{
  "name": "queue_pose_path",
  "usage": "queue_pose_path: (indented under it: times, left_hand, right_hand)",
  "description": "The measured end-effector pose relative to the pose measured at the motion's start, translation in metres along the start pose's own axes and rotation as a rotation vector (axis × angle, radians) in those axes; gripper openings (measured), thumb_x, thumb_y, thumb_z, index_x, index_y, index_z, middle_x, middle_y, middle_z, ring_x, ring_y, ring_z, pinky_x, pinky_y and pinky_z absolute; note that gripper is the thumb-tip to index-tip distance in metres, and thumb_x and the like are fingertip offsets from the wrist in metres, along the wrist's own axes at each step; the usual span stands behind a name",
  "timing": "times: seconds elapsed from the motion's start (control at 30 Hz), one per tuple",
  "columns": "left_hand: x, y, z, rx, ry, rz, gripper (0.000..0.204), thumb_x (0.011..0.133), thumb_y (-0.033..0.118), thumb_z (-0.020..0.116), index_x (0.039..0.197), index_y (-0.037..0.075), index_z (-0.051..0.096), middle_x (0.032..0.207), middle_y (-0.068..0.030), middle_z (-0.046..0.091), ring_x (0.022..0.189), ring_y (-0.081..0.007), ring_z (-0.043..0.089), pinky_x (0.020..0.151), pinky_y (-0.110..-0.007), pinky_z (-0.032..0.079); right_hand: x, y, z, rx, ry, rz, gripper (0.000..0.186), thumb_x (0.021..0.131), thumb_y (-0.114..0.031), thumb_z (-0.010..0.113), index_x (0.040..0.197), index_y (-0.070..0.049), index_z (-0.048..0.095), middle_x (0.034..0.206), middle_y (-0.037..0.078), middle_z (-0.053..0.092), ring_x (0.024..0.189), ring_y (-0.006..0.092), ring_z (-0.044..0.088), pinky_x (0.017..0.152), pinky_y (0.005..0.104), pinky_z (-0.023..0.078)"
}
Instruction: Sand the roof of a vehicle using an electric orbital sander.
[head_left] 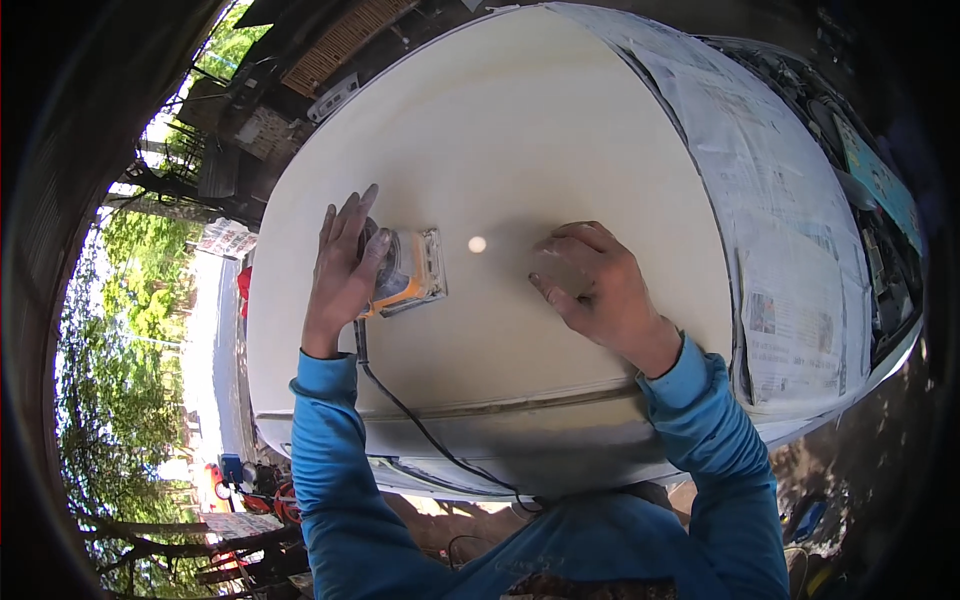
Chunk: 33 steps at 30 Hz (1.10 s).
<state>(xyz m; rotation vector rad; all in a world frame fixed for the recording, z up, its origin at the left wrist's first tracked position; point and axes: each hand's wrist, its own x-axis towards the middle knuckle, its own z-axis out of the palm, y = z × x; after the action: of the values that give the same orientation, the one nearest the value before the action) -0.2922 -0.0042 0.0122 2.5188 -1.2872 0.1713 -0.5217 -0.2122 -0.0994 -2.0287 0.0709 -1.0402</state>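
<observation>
On the cream-painted vehicle panel [520,130], my left hand [345,262] holds an orange-and-black electric sander [400,268] from its left side, fingers reaching past its top. A black cord runs from the sander down between my arms. My right hand [590,285] hovers over or rests on the panel to the right of the sander, fingers loosely bent and apart, with nothing visible in them. Between sander and right hand is a small round pale spot [477,244]. I cannot tell whether my right fingertips touch the surface.
Masking newspaper [780,250] covers the right section, beside a dark opening with jumbled parts [820,110] and a teal board [878,185]. Behind the panel lie dark clutter and a slatted piece [335,50]. Trees, bright ground and a red motorbike [255,495] show at the left.
</observation>
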Motion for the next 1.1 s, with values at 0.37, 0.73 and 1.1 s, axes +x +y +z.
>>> queue_pose_path:
  times: [0.37,0.73,1.1]
  left_hand:
    - [0.065,0.136,0.063,-0.008,0.007,0.415,0.043,0.095,0.027,0.063,0.138,0.022,0.062,0.14,-0.015,0.058,0.13,-0.0406,0.053,0.109,-0.051,0.044]
    - [0.225,0.048,0.078,0.129,-0.047,0.099,0.038,0.097,0.038,0.055,0.126,0.019,0.07,0.131,-0.0155,0.063,0.12,-0.0367,0.061,0.105,-0.044,0.046]
    - [0.093,-0.099,0.004,0.196,0.021,-0.24,0.038,0.098,0.035,0.057,0.126,0.014,0.07,0.128,-0.0186,0.064,0.117,-0.035,0.064,0.101,-0.041,0.049]
  right_hand:
    - [0.003,0.001,-0.011,-0.025,0.146,-0.012,0.028,0.08,-0.01,0.078,0.105,-0.001,0.071,0.105,0.016,0.069,0.099,0.0349,0.066,0.086,0.0427,0.055]
    - [0.005,0.005,-0.011,-0.032,0.121,-0.002,0.026,0.078,-0.009,0.079,0.102,-0.002,0.071,0.102,0.015,0.069,0.098,0.0331,0.066,0.086,0.0417,0.056]
    - [0.003,0.0,-0.005,-0.002,0.115,-0.022,0.026,0.078,-0.007,0.079,0.102,-0.002,0.071,0.102,0.014,0.069,0.096,0.0326,0.067,0.083,0.0411,0.056]
